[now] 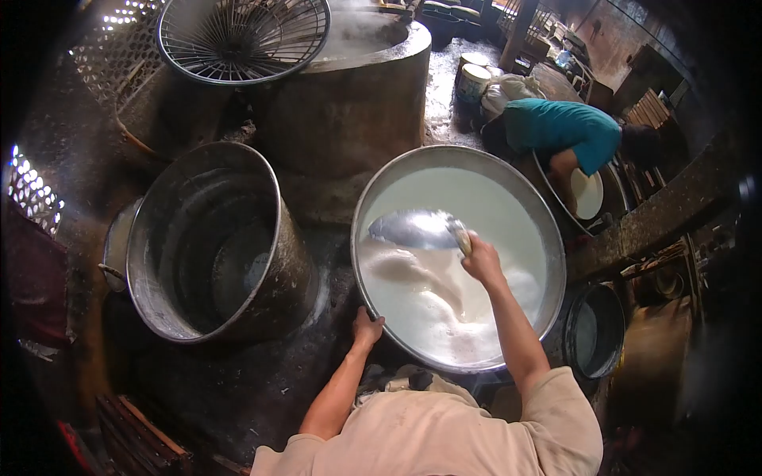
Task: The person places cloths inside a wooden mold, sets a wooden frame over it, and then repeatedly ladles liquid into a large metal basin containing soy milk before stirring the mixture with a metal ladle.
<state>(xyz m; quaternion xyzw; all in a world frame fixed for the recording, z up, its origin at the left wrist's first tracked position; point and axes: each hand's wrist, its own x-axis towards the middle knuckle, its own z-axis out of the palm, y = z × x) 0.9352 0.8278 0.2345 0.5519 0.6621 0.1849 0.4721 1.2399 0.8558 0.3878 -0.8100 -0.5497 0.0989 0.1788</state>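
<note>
A wide round metal vat [363,170] filled with milky white liquid [452,186] stands in front of me. My right hand [482,259] is closed around the short handle of a shiny metal scoop [417,229], which is over the liquid inside the vat. Below the scoop the surface is rippled, with pale swirls and foam. I cannot tell whether the scoop's lower edge touches the liquid. At the vat's near left side, my left hand [367,327] grips the rim.
To the left stands a deep metal pot [287,258]. Behind are a steaming round stove-like basin [357,111] and a spoked metal rack [244,36]. On the right, a person in a teal shirt [559,127] bends over a basin. A dark bucket [613,333] sits right of the vat.
</note>
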